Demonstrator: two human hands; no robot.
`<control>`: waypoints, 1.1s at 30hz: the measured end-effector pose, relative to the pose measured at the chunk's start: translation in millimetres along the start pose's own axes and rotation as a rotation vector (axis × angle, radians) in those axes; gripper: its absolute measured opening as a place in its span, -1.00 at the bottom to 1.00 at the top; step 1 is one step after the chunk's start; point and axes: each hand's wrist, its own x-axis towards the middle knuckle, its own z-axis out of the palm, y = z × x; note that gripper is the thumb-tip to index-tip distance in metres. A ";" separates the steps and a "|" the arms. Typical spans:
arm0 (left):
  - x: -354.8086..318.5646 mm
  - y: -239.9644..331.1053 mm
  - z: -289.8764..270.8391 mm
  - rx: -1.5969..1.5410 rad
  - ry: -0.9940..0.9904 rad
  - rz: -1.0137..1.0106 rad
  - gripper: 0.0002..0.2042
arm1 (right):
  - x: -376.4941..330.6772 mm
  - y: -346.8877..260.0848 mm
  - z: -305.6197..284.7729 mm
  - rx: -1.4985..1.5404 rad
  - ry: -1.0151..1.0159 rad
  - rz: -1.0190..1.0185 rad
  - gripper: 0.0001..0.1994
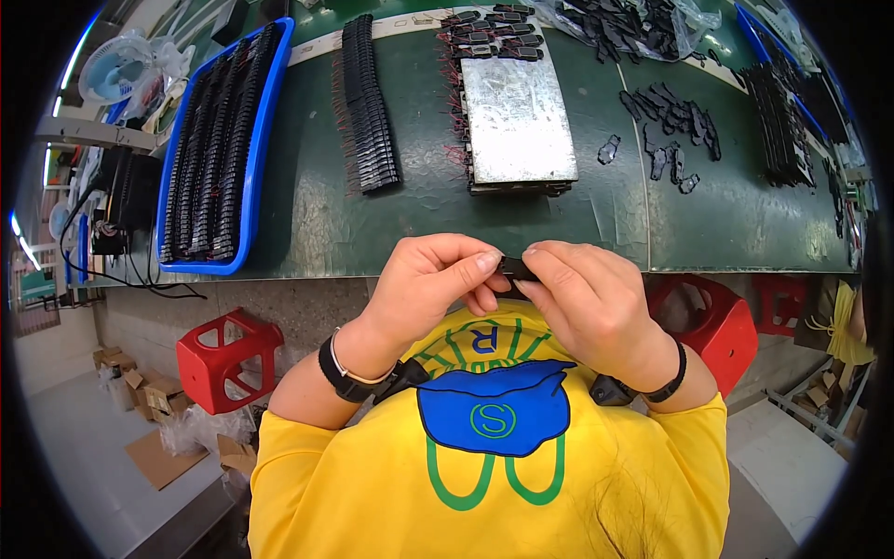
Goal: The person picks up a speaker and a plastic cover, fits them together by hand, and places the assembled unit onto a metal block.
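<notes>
Just past the table's near edge, in front of my chest, a small black plastic part (518, 269) is pinched between both hands. My left hand (430, 279) has thumb and forefinger closed on its left end. The fingers and thumb of my right hand (589, 291) grip its right end and cover much of it. Straight ahead on the green table (424, 224) lies a silvery metal plate (518, 116), with several black parts with thin red wires (494, 35) lined up on its far end. To its left runs a long row of similar black parts (367, 107).
A blue tray (251, 210) packed with rows of black parts stands at the left. Loose black pieces (675, 116) lie scattered right of the plate, with a single piece (608, 149) nearer it. Red stools (230, 360) stand below the table's edge, and a fan (119, 67) is far left.
</notes>
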 end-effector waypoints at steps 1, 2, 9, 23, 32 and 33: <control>0.0 -0.1 0.0 0.007 -0.001 0.002 -0.82 | -0.1 -0.4 -0.2 -0.005 0.009 -0.001 -0.70; -0.2 0.3 0.4 0.007 -0.001 0.002 -0.82 | -0.1 -0.5 -0.3 -0.010 0.018 -0.002 -0.71; -0.9 2.8 4.0 0.015 -0.003 -0.004 -0.83 | -1.0 0.3 0.4 -0.019 -0.017 0.001 -0.71; -3.6 2.1 8.6 0.093 0.030 0.020 -0.83 | -3.0 0.3 6.1 -0.071 0.007 -0.027 -0.74; -4.3 1.3 11.2 0.143 0.047 0.046 -0.83 | -1.6 -1.7 7.1 -0.095 0.007 -0.007 -0.78; -4.4 1.3 11.5 0.150 0.048 0.051 -0.83 | -1.5 -1.7 7.2 -0.107 0.005 -0.012 -0.78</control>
